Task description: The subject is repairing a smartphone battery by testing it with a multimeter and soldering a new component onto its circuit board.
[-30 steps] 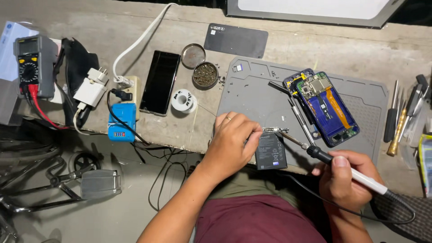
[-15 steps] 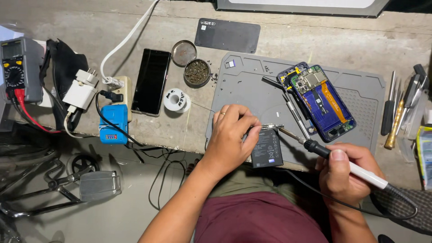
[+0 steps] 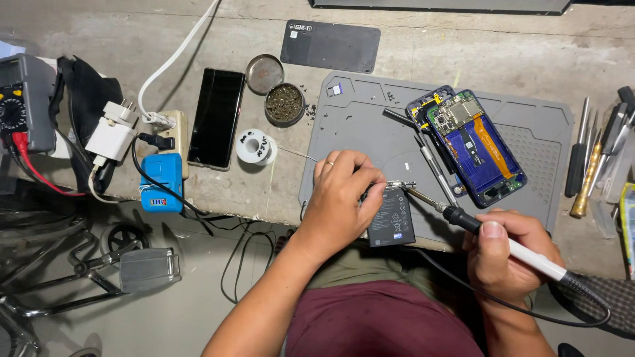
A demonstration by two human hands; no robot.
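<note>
My left hand rests on the grey work mat, fingers pinched around thin solder wire at the top edge of a black phone battery. My right hand grips a soldering iron with a white handle; its tip reaches the battery's top edge by my left fingers. An opened phone with a blue inside and exposed board lies on the mat to the upper right. The wire runs from a white solder spool.
A black phone, two round tins, a dark back cover, a blue box and a power strip with chargers sit at left. A multimeter is far left. Screwdrivers and tweezers lie right. A cord hangs below.
The view has shifted slightly. Both hands stay at the battery's top edge, the iron tip still against it; no clear change in what they hold.
</note>
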